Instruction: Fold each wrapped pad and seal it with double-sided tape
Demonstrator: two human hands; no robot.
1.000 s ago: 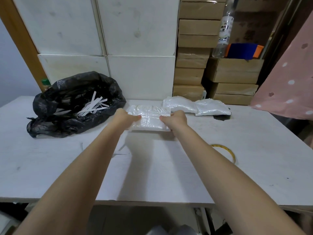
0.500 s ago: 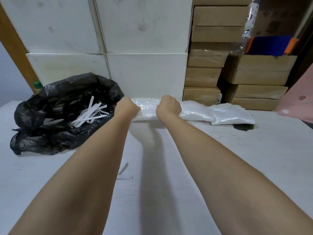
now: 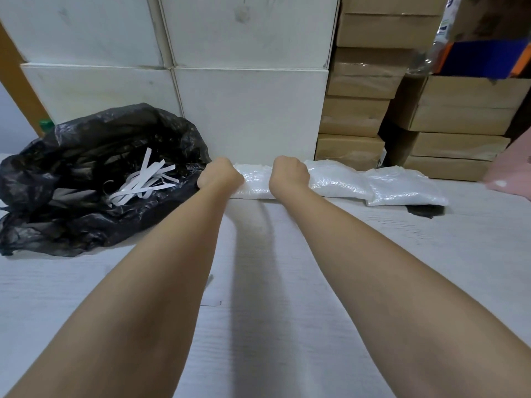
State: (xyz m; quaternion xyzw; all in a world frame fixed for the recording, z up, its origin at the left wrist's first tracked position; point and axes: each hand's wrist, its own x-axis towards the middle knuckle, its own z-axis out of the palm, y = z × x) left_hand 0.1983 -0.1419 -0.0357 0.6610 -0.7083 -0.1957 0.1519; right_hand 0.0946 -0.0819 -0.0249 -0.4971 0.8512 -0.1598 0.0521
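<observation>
A folded white wrapped pad (image 3: 255, 182) lies at the far edge of the white table (image 3: 287, 282), against the white boxes. My left hand (image 3: 219, 176) grips its left end and my right hand (image 3: 288, 176) grips its right end, both with fingers curled over it. Only the pad's middle strip shows between the hands. Two more folded wrapped pads (image 3: 339, 180) (image 3: 402, 189) lie in a row to its right.
A black plastic bag (image 3: 94, 179) holding white paper strips (image 3: 140, 182) sits at the left. White boxes (image 3: 250, 110) and stacked cardboard boxes (image 3: 356, 110) stand behind the table. A pink dotted cloth (image 3: 511, 168) hangs at the right.
Both hands have carried the folded pad away from me to the table's far edge, next to the other two pads. The view has moved closer and lower; the tape roll is out of view.
</observation>
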